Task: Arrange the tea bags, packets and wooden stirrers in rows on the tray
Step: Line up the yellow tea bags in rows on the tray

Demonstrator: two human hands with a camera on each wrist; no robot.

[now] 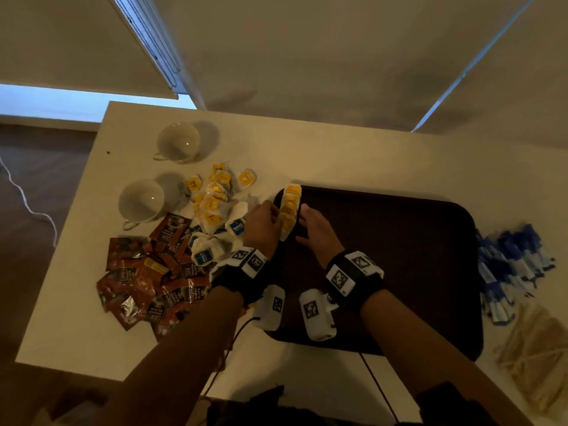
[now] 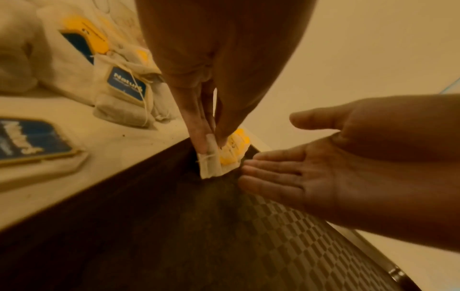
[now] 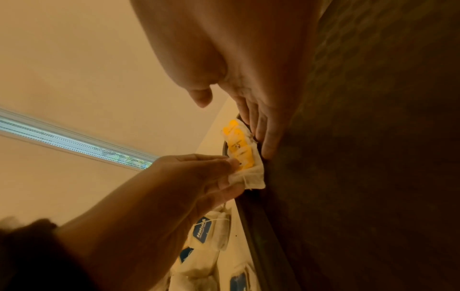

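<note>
A short row of yellow-tagged tea bags lies overlapping along the left edge of the dark brown tray. My left hand is at the row's left side and pinches the nearest tea bag between thumb and fingers. My right hand is on the tray at the row's right side. Its straight fingers press against the row, palm facing my left hand. In the left wrist view the right hand shows as an open palm holding nothing.
Left of the tray lie loose yellow-tagged tea bags, blue-tagged tea bags and brown packets. Two white cups stand behind them. Blue sachets and wooden stirrers lie right of the tray.
</note>
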